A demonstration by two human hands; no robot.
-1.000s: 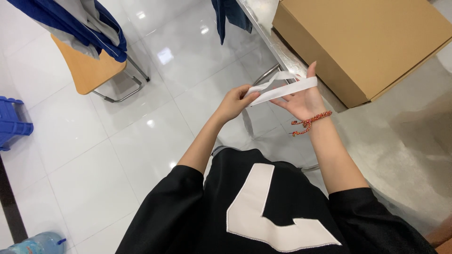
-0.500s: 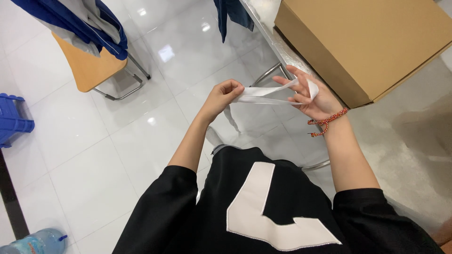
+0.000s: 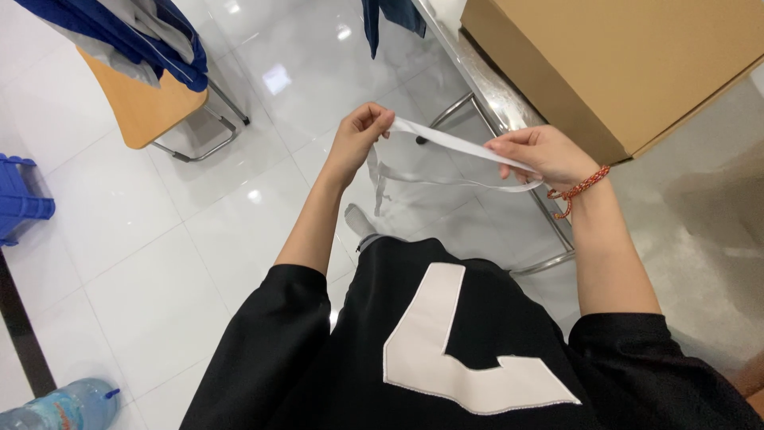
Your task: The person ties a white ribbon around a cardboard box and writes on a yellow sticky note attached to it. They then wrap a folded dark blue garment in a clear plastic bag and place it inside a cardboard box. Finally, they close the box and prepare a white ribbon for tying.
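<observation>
Step in hand, as judged: tensioning a white strip (image 3: 446, 142) between both hands. The strip hangs in mid-air above the floor (image 3: 159, 239), near the table (image 3: 485, 87) edge that carries the cardboard box (image 3: 629, 64).

Left hand (image 3: 362, 135): raised, forearm angled up and away, fingers pressed together, pinching the strip's left end.

Right hand (image 3: 537, 155): palm turned inward, wrist with a red bracelet (image 3: 579, 189); thumb and fingers pinch the strip's right part. A second run of strip loops below (possibly one doubled-back length; unclear).

A next move would call for keeping both pinches firm.
</observation>
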